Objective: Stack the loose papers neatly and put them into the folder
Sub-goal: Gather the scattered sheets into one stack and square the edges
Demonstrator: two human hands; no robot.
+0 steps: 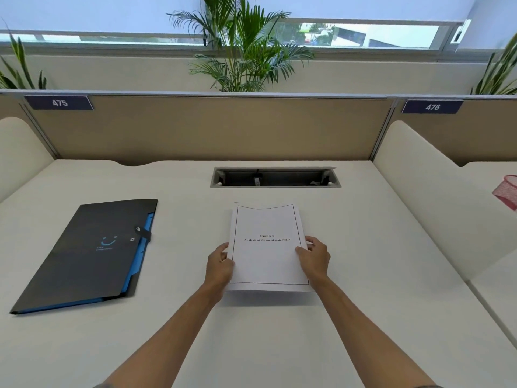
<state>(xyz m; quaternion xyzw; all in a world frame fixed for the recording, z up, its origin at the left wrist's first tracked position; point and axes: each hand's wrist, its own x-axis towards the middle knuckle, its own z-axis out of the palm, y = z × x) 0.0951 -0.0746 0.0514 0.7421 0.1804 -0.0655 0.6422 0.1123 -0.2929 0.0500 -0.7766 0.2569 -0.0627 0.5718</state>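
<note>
White papers: one squared stack, held just above the middle of the counter, shadow on the surface under the near edge; top sheet bordered by a thin black line, headed "Chapter 5, Analysis of Financial statements"; far edge slightly curled.
Left hand: closed on the stack's left edge, thumb over the top sheet, fingers tucked beneath.
Right hand: closed on the stack's right edge, thumb lying on the page, fingers curled round the side.
Folder: black, flat on the counter to the left of the papers and well apart from them, turned at an angle; cover down, strap fastened across its right edge by a snap; blue inner leaves showing along the right and near edges; pale blue smile mark on the cover.
Cable slot: open metal trough sunk in the counter beyond the papers.
Partition: tan panel behind the counter, dark number plates reading 475 and 476.
Plant: green palm fronds rising behind the partition, before a window.
Pink mesh basket: at the right edge of view, partly cut off.
</note>
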